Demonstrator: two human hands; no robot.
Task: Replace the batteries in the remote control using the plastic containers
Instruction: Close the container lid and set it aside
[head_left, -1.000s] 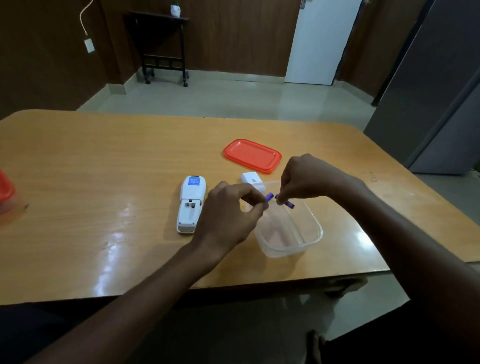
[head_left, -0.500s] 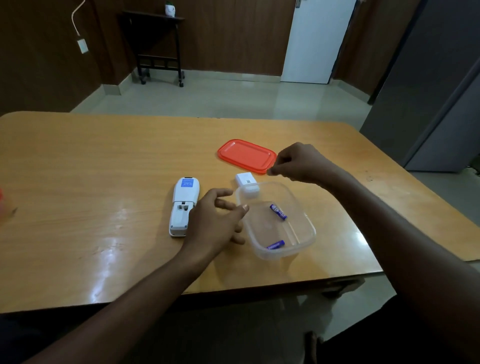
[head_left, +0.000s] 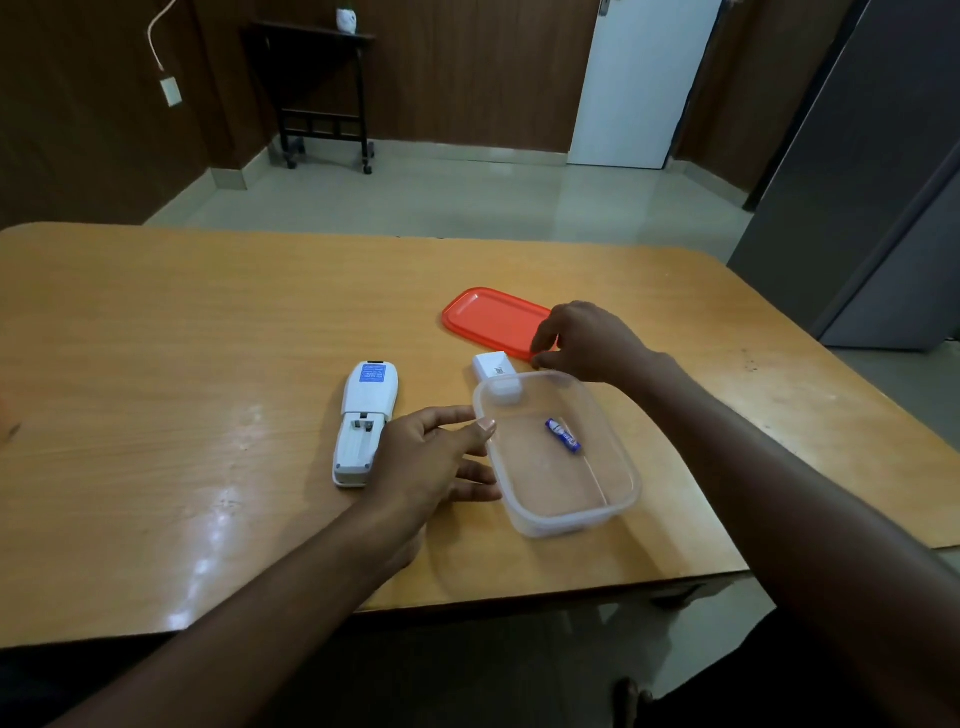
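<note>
Head view: one moment at a wooden worktop (head_left: 156, 364), both bare hands in frame.
Remote control: white remote (head_left: 365, 423) lies back-up, battery bay open and empty, long axis running away from the person; it sits just left of the left hand.
Battery cover: small white cover (head_left: 493, 365) lies apart from the remote, touching the far rim of the box.
Clear box: open plastic box (head_left: 621, 499) stands at the near right of the worktop; one purple-blue battery (head_left: 562, 436) lies slantwise on its floor. A second battery cannot be made out.
Red lid: lid (head_left: 491, 319) lies flat beyond the box, long axis slanting rightward and toward the person.
Left hand: left hand (head_left: 431, 462) is spread, fingers straight, fingertips touching the box's left wall; it holds nothing.
Right hand: right hand (head_left: 587, 340) hangs over the lid's near-right corner, fingers curled toward the edge; whether they already pinch it cannot be told.
Key relation: lid lies directly under and beyond the right hand, well apart from the left, so the right is the nearer.
Judged step: probably picking up the lid to close the box.
</note>
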